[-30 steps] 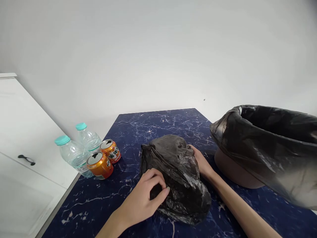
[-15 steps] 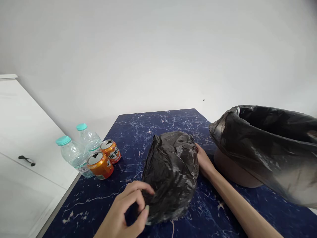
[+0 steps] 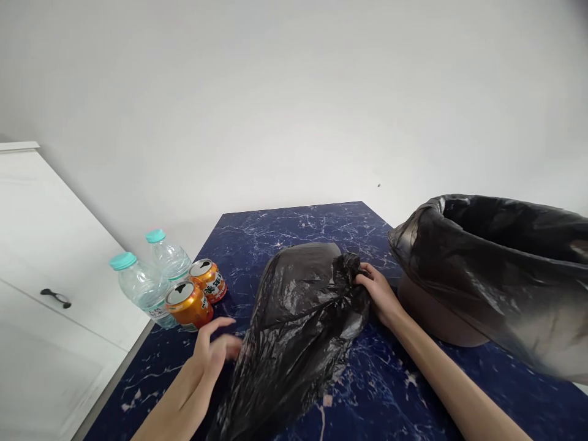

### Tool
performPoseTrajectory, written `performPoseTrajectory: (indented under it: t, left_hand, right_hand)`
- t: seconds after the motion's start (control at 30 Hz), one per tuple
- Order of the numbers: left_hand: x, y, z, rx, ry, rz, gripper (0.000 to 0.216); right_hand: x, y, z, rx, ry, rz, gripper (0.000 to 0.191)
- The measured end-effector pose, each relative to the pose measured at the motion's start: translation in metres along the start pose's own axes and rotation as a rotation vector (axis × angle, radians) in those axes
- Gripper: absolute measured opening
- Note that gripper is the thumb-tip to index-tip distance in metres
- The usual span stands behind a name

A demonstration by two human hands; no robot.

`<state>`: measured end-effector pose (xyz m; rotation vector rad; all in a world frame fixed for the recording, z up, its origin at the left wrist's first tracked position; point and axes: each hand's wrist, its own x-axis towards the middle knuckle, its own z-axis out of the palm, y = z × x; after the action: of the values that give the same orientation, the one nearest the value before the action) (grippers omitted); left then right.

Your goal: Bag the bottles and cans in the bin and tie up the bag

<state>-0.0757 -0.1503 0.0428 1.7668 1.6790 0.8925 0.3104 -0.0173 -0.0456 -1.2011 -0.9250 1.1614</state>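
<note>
A crumpled black plastic bag (image 3: 294,318) lies on the dark blue marbled tabletop (image 3: 298,222) in front of me, its near end trailing toward the bottom edge of the view. At its far right, my right hand (image 3: 376,291) pinches a bunched-up part of the plastic. My left hand (image 3: 211,352) is at the bag's left edge, index finger stretched out and the other fingers apart from it, smeared by motion. Whether those fingertips touch the plastic is unclear.
Two orange drink cans (image 3: 189,305) and two clear bottles (image 3: 143,285) with turquoise caps stand at the left edge. On the right is a brown bin (image 3: 432,315) lined with a black bag (image 3: 487,275). A white cabinet (image 3: 50,245) stands at far left.
The bag has been stretched out toward me and to the left, and its right part is now bunched in my right hand. My left hand has moved left, its fingers opening.
</note>
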Motion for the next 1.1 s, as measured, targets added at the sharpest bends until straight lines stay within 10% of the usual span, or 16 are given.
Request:
performPoseTrajectory:
  t: [0.33, 0.47, 0.77, 1.1]
  left_hand:
    - [0.087, 0.043, 0.052, -0.033, -0.099, -0.089, 0.082]
    - [0.106, 0.045, 0.063, 0.115, -0.119, 0.005, 0.051]
    - [0.121, 0.030, 0.056, 0.500, 0.223, 0.079, 0.025]
    - [0.116, 0.074, 0.017, 0.477, 0.528, 0.276, 0.034]
  right_hand:
    - [-0.020, -0.019, 0.013, 0.130, -0.339, 0.048, 0.045]
    - [-0.022, -0.021, 0.012, 0.160, -0.339, 0.091, 0.039]
    - [-0.014, -0.022, 0.003, 0.302, -0.075, 0.054, 0.031]
    - [-0.015, -0.029, 0.007, 0.290, -0.044, -0.062, 0.044]
